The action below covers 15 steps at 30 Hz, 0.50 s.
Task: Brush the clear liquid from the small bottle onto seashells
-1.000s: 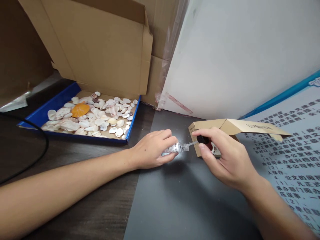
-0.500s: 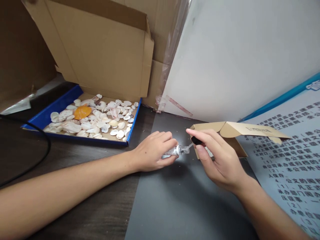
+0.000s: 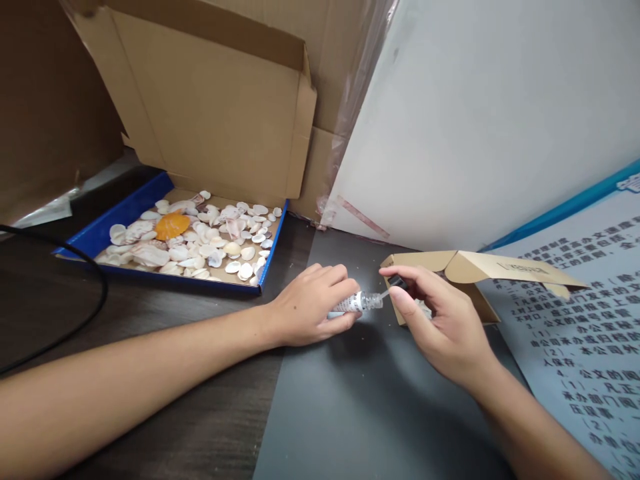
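A small clear bottle (image 3: pixel 356 303) with a printed label lies tilted in my left hand (image 3: pixel 313 303), its open neck toward the right. My left fingers are wrapped round its body. Between the thumb and fingers of my right hand (image 3: pixel 440 313) is a black cap (image 3: pixel 398 283) with a thin pale stem attached. The stem's tip is at the bottle's mouth; whether it is inside cannot be made out. Both hands are above a grey mat (image 3: pixel 320 413).
At the left, a blue-edged box (image 3: pixel 163 272) with a raised cardboard lid (image 3: pixel 215 100) holds several shells and an orange one (image 3: pixel 173 226). A small open carton (image 3: pixel 500 265) stands behind my right hand. A black cable (image 3: pixel 103 293) curves at the left; a printed sheet (image 3: pixel 600 333) lies right.
The black cap has tilted and its stem is nearer the bottle's mouth. My right fingers have shifted slightly round the cap. The whole view has moved a little.
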Available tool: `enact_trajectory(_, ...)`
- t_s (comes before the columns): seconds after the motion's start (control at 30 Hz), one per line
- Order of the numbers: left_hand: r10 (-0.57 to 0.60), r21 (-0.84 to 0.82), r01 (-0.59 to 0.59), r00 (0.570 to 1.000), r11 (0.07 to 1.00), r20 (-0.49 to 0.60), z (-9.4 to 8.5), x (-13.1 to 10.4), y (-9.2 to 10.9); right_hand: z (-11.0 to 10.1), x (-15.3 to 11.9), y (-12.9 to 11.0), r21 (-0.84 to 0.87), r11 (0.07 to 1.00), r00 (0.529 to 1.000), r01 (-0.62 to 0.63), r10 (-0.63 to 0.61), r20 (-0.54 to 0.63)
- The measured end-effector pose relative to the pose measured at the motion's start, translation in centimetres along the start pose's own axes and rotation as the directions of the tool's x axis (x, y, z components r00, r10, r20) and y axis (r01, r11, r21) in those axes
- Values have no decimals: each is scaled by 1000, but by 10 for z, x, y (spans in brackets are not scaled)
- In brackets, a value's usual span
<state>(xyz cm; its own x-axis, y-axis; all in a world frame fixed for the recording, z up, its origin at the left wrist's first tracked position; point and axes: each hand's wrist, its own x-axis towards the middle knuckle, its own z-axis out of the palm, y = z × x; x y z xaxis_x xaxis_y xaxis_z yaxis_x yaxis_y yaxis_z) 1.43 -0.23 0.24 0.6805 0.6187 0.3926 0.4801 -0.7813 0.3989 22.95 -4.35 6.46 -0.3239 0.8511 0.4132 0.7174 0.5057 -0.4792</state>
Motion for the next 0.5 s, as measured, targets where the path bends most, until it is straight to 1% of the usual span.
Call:
enact_trajectory(0.1, 0, -6, 0, 1000, 1000, -7, -1, 1, 0, -2, 0, -4, -32, 999, 999, 28, -29, -19)
enact_trajectory(0.23, -6, -7, 6, 1000, 1000, 3, -1, 1, 1, -4, 0, -10, -152, 983, 990, 106, -119, -79)
enact_trajectory(0.3, -9, -8, 9, 1000, 1000, -1, -1, 1, 1, -3, 1, -13, -183, 973, 983, 140, -159, -94)
enact_trajectory(0.5, -4, -26, 3, 1000, 1000, -20, 0, 1, -1, -3, 0, -13, -188, 962, 972, 199, -218, -89)
